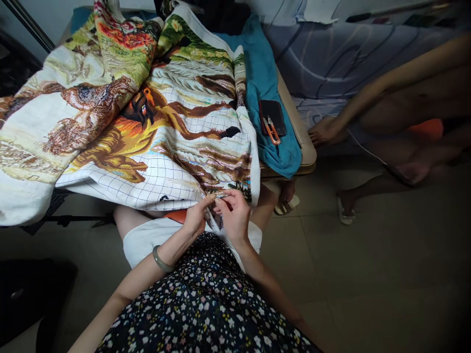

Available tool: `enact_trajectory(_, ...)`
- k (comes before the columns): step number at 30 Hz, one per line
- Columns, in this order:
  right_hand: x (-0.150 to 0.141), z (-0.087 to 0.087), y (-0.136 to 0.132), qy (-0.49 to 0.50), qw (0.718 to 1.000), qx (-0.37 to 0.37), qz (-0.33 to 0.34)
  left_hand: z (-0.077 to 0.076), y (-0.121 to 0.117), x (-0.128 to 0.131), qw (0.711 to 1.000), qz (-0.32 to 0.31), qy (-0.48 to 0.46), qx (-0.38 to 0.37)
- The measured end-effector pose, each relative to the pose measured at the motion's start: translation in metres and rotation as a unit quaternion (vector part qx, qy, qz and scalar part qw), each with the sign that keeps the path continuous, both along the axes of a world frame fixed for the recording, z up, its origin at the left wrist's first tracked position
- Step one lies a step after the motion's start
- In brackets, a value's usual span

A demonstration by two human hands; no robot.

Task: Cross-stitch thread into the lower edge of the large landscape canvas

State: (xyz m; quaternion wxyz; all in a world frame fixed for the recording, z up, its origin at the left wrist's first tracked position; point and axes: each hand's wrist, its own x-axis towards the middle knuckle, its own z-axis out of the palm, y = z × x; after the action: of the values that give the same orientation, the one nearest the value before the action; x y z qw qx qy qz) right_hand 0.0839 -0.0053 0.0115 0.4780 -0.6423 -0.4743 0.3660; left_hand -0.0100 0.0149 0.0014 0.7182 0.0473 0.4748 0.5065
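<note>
Head view: left hand (196, 216) and right hand (235, 214) pinch the lower edge of the cloth (143, 142) just below centre, its bulk running up-left over the bench (308, 156), right border nearer the right hand.

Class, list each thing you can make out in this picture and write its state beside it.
Embroidered cloth: rumpled, partly folded over.
Left hand: pinching the cloth's near edge.
Right hand: fingertips together; anything held is too small to tell.
Snips: lying on the phone.
Phone: flat on the teal cloth.
Teal cloth: wrinkled.
Bangle: worn on the left wrist.
</note>
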Motion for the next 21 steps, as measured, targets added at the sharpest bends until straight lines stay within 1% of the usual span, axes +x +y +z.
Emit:
enact_trajectory(3,0.001,0.006,0.005,-0.078,0.995,0.014,0.058,0.0,0.0,-0.001,1.0,0.003,-0.01,0.015)
enact_trajectory(4,0.002,0.007,0.007,-0.09,0.993,0.008,0.074,0.0,0.0,-0.001,1.0,-0.001,-0.011,0.014)
enact_trajectory(6,0.005,0.012,0.009,-0.079,0.993,-0.008,0.092,0.0,0.0,-0.001,1.0,-0.011,-0.009,0.009)
enact_trajectory(7,0.008,0.016,0.01,-0.06,0.995,-0.01,0.082,0.0,0.0,-0.001,1.0,-0.012,-0.007,0.008)
enact_trajectory(8,0.014,0.022,0.011,-0.035,0.998,0.001,0.054,0.001,0.0,-0.001,1.0,-0.008,-0.004,0.009)
enact_trajectory(10,0.033,0.038,0.014,0.033,0.997,0.057,-0.038,0.002,-0.001,-0.001,1.0,0.009,0.002,0.013)
enact_trajectory(11,0.045,0.047,0.016,0.075,0.989,0.1,-0.079,0.003,-0.001,-0.001,1.0,0.017,0.004,0.013)
enact_trajectory(12,0.058,0.058,0.019,0.132,0.978,0.131,-0.089,0.004,-0.001,-0.001,1.0,0.022,0.005,0.011)
enact_trajectory(14,0.079,0.077,0.022,0.213,0.956,0.185,-0.075,0.006,-0.001,0.0,1.0,0.026,0.005,0.005)
enact_trajectory(15,0.085,0.083,0.023,0.228,0.945,0.222,-0.072,0.006,-0.001,0.0,1.0,0.024,0.003,0.003)
enact_trajectory(16,0.088,0.087,0.022,0.23,0.94,0.244,-0.067,0.007,-0.001,0.0,1.0,0.021,0.0,0.003)
enact_trajectory(17,0.087,0.087,0.021,0.223,0.939,0.255,-0.062,0.007,-0.001,0.0,1.0,0.017,-0.003,0.002)
enact_trajectory(18,0.083,0.084,0.018,0.211,0.943,0.25,-0.056,0.007,-0.001,0.0,1.0,0.015,-0.007,0.002)
enact_trajectory(19,0.076,0.078,0.014,0.197,0.953,0.225,-0.045,0.007,-0.001,0.0,1.0,0.013,-0.011,0.001)
enact_trajectory(21,0.059,0.06,0.005,0.176,0.976,0.131,-0.004,0.007,-0.001,0.0,1.0,0.007,-0.019,0.001)
